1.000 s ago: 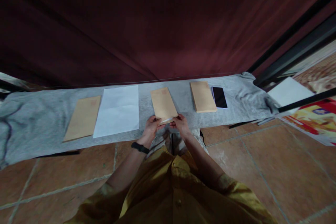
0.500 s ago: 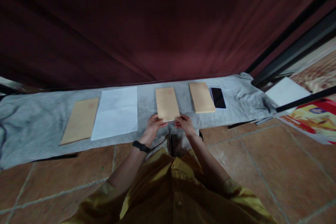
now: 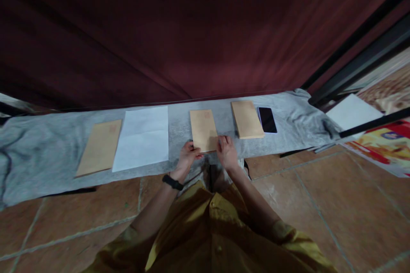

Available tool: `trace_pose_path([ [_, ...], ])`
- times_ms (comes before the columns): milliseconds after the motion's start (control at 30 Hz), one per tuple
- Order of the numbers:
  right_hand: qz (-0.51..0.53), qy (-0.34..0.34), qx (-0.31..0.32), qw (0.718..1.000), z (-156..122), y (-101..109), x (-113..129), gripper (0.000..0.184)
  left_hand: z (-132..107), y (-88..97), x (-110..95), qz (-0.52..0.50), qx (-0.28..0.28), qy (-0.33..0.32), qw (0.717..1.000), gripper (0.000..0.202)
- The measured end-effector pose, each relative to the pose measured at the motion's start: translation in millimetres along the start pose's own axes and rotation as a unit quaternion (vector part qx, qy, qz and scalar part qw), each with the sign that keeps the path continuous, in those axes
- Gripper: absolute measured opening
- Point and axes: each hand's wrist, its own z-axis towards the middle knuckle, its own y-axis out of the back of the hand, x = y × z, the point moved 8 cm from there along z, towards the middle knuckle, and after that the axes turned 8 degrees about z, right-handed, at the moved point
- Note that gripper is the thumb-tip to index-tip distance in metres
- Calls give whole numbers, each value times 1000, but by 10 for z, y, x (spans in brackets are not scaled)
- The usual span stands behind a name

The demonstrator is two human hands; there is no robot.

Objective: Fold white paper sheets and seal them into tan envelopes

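Note:
A brown paper envelope (image 3: 203, 130) with a faint red print at its top right lies in front of me on a grey cloth. My left hand (image 3: 189, 155) pinches its lower left corner between thumb and fingers. At the lower right corner, my right hand (image 3: 226, 150) has its fingers closed on the edge, the fingertips partly hidden. To the right is a thick stack of brown envelopes (image 3: 246, 119), with a dark-screened phone (image 3: 267, 120) beside it. White paper sheets (image 3: 143, 138) lie to the left, and past them rest more brown envelopes (image 3: 100, 147).
The grey cloth (image 3: 41, 149) covers a long narrow bench. Behind it hangs a dark red curtain (image 3: 192, 42). Black metal bars (image 3: 361, 55) stand at the right, near a white sheet (image 3: 354, 113) and a red and yellow printed box (image 3: 387, 145). Below is a tiled floor (image 3: 288, 204).
The envelope between my hands has shifted slightly toward me. My right hand has moved up around its right corner, with its fingers more curled. My left hand keeps its hold.

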Motion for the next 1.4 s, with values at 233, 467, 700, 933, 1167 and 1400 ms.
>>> trace_pose_path([
  [233,-46,175,49,982,25,-210,185,46,-74,-79,17,-13,-8,-18,1000,36],
  [467,-58,208,73,974,7,-264,98,47,-112,-141,49,4,-29,-22,999,32],
  [700,-78,207,66,973,-17,-304,68,44,-34,-51,59,116,-55,-12,992,49],
  [933,-86,201,58,974,-30,-314,81,43,-190,40,-267,442,-124,-162,873,44],
  [1167,-91,199,61,974,-35,-314,71,45,-293,-472,-486,579,-28,-401,710,46],
  [1400,-89,203,75,972,-35,-340,54,46,-211,-506,-217,622,26,-384,681,55],
])
